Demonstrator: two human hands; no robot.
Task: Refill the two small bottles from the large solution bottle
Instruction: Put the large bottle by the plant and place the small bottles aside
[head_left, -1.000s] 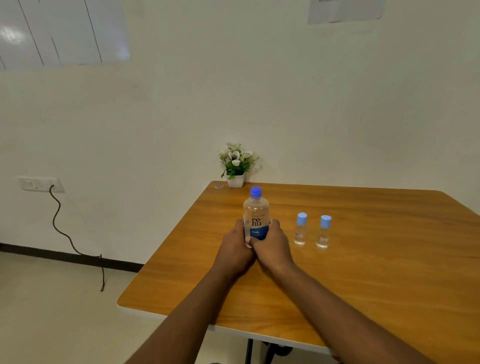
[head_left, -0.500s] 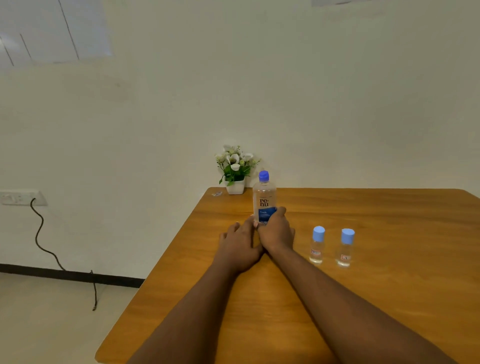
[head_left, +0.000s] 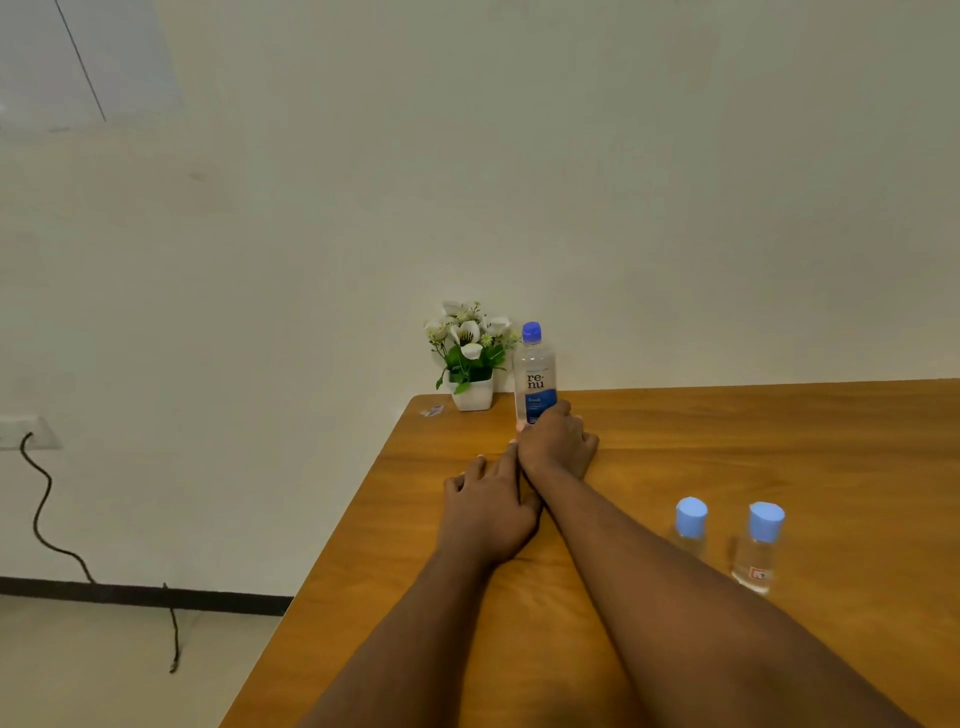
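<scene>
Large bottle stands just beyond right hand, whose fingers curl round its base; label reads "re-nu". Left hand flat, fingers relaxed, beside right wrist.

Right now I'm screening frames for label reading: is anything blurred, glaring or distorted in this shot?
Head view: soft, even light, no harsh glare. Head view: the label on the large bottle reads legibly, but the left small bottle and right small bottle look smeared. Head view: the far edge of the table runs tilted, likely wide-angle bending.
</scene>
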